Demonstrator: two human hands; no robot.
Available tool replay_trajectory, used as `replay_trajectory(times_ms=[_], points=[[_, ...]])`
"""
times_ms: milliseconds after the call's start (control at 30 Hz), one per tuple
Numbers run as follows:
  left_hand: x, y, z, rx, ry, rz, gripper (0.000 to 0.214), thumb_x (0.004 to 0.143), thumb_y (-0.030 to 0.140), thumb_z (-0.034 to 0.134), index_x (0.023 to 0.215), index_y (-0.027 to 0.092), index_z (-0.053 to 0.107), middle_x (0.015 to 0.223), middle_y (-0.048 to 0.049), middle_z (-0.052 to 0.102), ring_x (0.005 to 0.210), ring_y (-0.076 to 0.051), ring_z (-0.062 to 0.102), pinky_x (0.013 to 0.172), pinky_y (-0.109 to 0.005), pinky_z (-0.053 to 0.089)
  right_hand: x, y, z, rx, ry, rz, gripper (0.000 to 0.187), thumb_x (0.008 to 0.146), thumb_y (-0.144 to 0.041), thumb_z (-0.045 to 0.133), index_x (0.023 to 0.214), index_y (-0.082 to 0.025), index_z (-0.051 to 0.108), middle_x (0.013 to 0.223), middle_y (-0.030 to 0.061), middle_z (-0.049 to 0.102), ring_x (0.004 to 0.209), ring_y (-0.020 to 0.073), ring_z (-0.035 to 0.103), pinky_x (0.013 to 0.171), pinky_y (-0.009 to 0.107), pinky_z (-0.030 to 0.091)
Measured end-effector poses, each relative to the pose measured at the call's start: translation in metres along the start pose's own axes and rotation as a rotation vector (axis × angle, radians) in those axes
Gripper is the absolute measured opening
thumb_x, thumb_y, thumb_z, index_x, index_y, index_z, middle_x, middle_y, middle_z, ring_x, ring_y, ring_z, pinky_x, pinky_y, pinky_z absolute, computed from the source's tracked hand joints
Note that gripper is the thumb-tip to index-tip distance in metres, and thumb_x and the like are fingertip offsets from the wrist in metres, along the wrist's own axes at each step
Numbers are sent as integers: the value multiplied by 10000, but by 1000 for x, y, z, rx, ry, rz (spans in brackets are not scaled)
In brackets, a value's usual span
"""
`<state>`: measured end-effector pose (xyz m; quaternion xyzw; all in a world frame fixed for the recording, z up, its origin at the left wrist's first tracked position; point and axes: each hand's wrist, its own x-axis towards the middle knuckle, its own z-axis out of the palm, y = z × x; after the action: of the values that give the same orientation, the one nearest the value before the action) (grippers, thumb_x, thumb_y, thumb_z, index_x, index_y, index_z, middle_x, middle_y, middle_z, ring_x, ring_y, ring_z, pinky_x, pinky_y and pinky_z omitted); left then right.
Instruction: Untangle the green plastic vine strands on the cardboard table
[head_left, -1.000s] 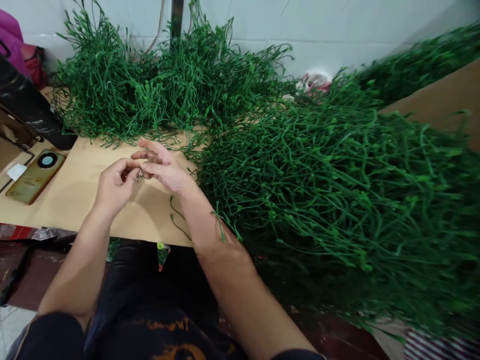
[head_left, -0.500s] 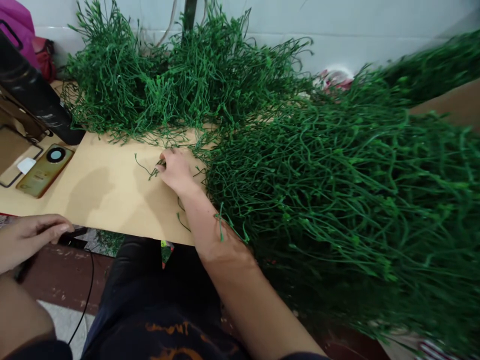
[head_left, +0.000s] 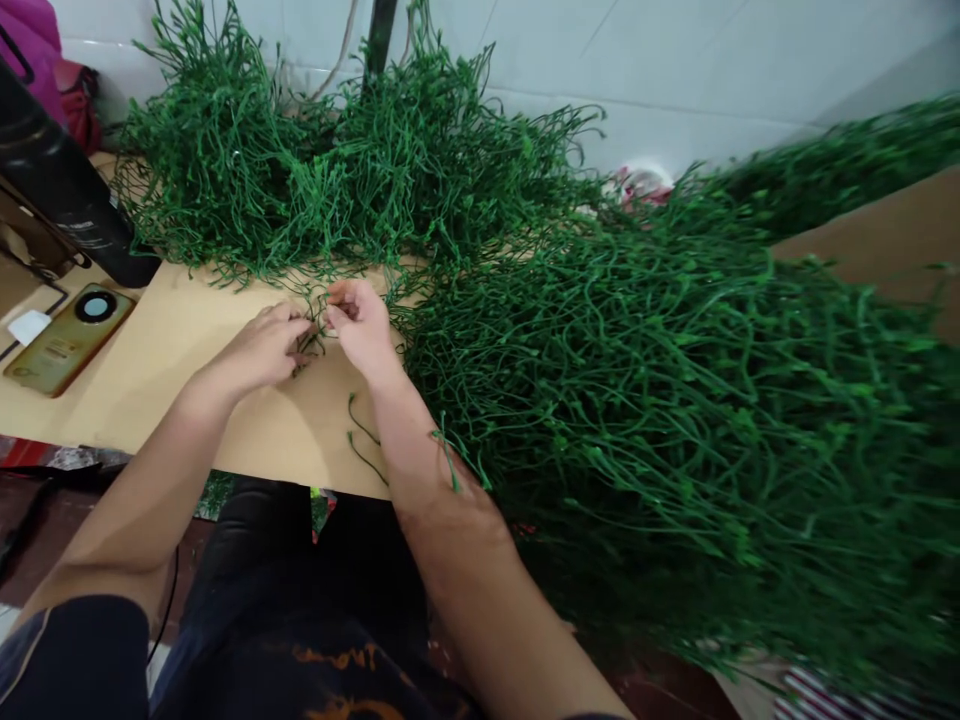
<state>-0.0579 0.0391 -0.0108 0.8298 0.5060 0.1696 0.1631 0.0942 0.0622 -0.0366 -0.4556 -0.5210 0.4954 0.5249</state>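
Over the tan board point(head_left: 180, 370), my left hand point(head_left: 262, 345) and my right hand point(head_left: 365, 325) are close together, fingertips nearly meeting. A few thin green plant stems point(head_left: 311, 340) lie between them. The thumb and fingers of my left hand close around these stems. My right hand is curled, its thumb near the forefinger, at the upper end of the same stems; its grip is partly hidden. Two loose stems point(head_left: 364, 440) lie near the board's front edge. Another stem point(head_left: 450, 455) rests across my right forearm.
A large heap of green stems point(head_left: 637, 380) fills the right side. Another heap point(head_left: 322, 170) stands along the white wall point(head_left: 675, 80). At the left are a phone point(head_left: 71, 340), a black cylinder point(head_left: 67, 190) and a red bag point(head_left: 76, 105).
My left hand has come from the board's front left edge up to the stems beside my right hand. My right hand has stayed near the same spot, its fingers turned slightly. The view has shifted a little.
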Motion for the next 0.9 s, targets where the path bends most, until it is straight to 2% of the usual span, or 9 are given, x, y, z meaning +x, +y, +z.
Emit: replay_trajectory(times_ms=[67,233,367,433,533,667,733,833,900], points=[[3,-3,6,12,9,-13,273,699,253,606,945,162,682,864,-78,549,901,-257,533,857,-380,435,0,-4,-1,125,-20,36,183,752,-96,547,887,-202,485,807,-18,535,684,73,514,706,234,463],[0,-6,3,-144,169,-144,129,712,229,599,820,165,630,825,-36,524,734,-164,494,745,-295,417,-4,-14,-4,364,-111,32,193,747,-253,671,863,-210,522,754,-33,532,664,62,508,666,217,461],[2,-9,3,-202,332,-238,217,712,288,653,870,160,578,871,-22,536,665,-115,479,677,-270,409,-6,-17,-8,568,-159,-16,246,720,-317,718,838,-202,536,727,-44,529,599,38,474,582,193,435],[4,-9,6,-241,340,-200,256,707,302,666,905,162,582,916,-25,543,664,-105,494,663,-265,417,-7,-17,-9,618,-189,-11,257,711,-323,731,829,-197,540,727,-46,535,583,32,472,561,190,430],[8,-9,8,-309,334,-143,151,739,287,625,817,159,601,852,-19,557,677,-108,498,648,-253,418,-8,-18,-10,639,-224,14,248,707,-306,734,821,-192,546,716,-47,537,566,33,468,542,195,427],[9,-9,5,-460,405,-272,98,752,242,588,783,149,589,735,-5,560,630,-97,473,608,-231,400,-10,-21,-9,663,-255,30,227,712,-288,729,809,-189,549,686,-47,515,570,39,459,528,195,417],[6,-8,2,-541,375,-313,165,727,242,619,859,144,598,745,-4,578,604,-87,463,588,-223,395,-11,-23,-9,680,-269,37,227,717,-294,726,811,-189,549,673,-50,501,564,37,449,518,191,407],[3,-3,1,-630,246,-291,345,659,255,689,972,139,599,791,-11,598,604,-84,465,583,-222,397,-13,-25,-8,687,-301,56,248,715,-322,725,816,-189,543,657,-57,484,547,33,437,499,188,387],[2,1,1,-663,200,-265,327,659,268,682,945,134,598,772,-11,592,623,-92,476,604,-229,403,-15,-26,-6,670,-342,64,268,705,-336,730,813,-186,536,653,-58,480,536,31,433,495,191,381]])
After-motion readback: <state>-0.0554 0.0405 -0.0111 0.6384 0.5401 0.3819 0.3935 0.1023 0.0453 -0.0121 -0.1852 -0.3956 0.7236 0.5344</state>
